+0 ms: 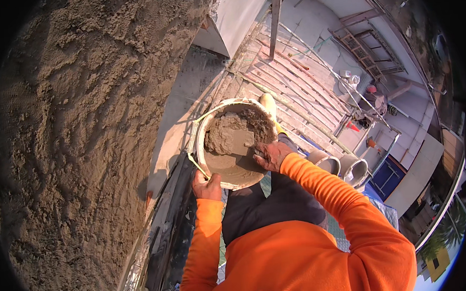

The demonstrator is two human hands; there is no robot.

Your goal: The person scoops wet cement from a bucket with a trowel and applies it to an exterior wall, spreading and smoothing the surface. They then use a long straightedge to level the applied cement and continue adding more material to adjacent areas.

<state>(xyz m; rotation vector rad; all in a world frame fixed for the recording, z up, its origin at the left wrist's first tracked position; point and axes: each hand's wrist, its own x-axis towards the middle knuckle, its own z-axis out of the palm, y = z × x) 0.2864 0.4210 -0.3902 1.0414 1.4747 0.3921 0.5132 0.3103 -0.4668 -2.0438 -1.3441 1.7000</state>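
A round white bucket (235, 101) of wet grey-brown mortar (224, 133) is in front of my legs, its yellowish cord handle hanging over the left side. My left hand (207, 186) grips the rim at the near left, fingers curled over it. Inside the bucket, my right hand (270, 156) is closed on a trowel (242, 142). The flat, mortar-smeared blade rests against the mortar, while the fingers mostly hide the handle. Mortar is heaped at the far side, with a smoother, lower patch towards me.
To my left rises a wall of rough wet plaster (84, 127). Bamboo poles and wooden slats (293, 79) form a platform ahead and to the right. Two more buckets (354, 172) stand by my right arm. Far below lie an orange cone (352, 126) and a blue panel (387, 178).
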